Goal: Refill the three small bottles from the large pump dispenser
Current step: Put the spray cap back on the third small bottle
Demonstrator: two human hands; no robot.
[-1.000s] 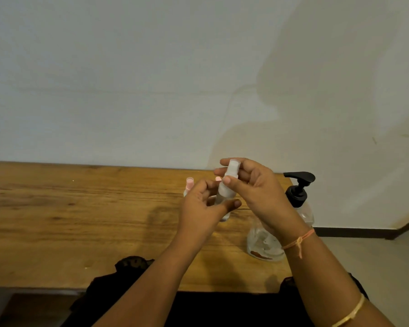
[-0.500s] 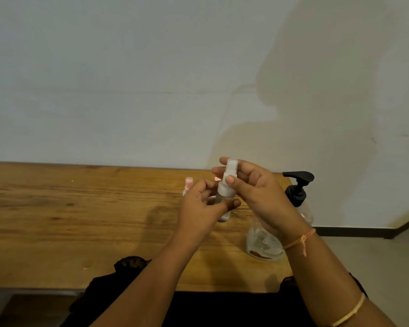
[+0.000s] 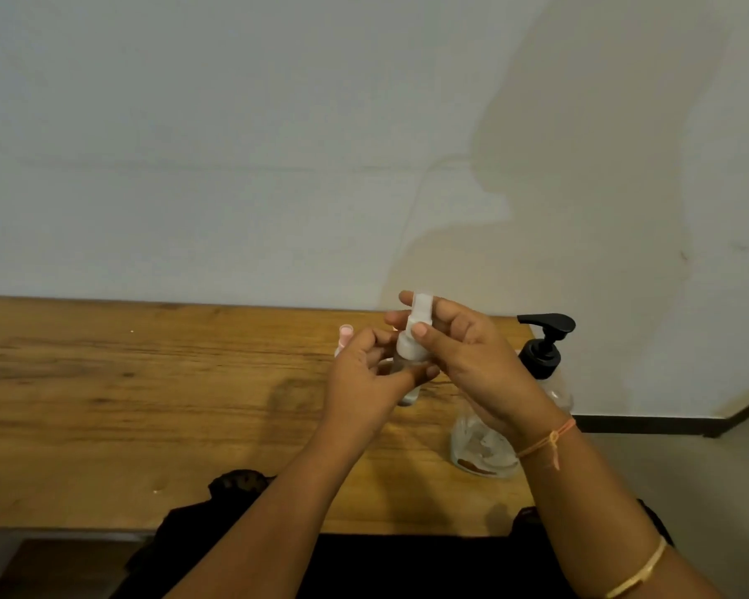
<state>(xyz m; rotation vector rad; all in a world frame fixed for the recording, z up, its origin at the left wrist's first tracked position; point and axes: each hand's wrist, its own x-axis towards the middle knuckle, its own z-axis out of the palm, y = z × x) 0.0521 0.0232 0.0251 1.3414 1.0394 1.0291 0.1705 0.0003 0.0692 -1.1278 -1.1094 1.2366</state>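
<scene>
Holding a small clear bottle (image 3: 402, 367) in both hands, just above a wooden bench (image 3: 148, 404).
The left hand (image 3: 364, 382) grips the body with curled fingers (image 3: 381, 341); the right hand (image 3: 472, 361) pinches the white spray top (image 3: 420, 313). The bottle looks light, smooth and probably slippery, so it is best held firmly round the body and turned at the top's wider base. A pink-capped small bottle (image 3: 345, 335) stands behind the left hand, and the large pump dispenser (image 3: 545, 352) stands behind the right wrist.

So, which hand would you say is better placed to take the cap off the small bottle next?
Right. The right hand pinches the white cap between thumb and fingers, while the left hand grips the small bottle lower down, probably steadying it.
</scene>
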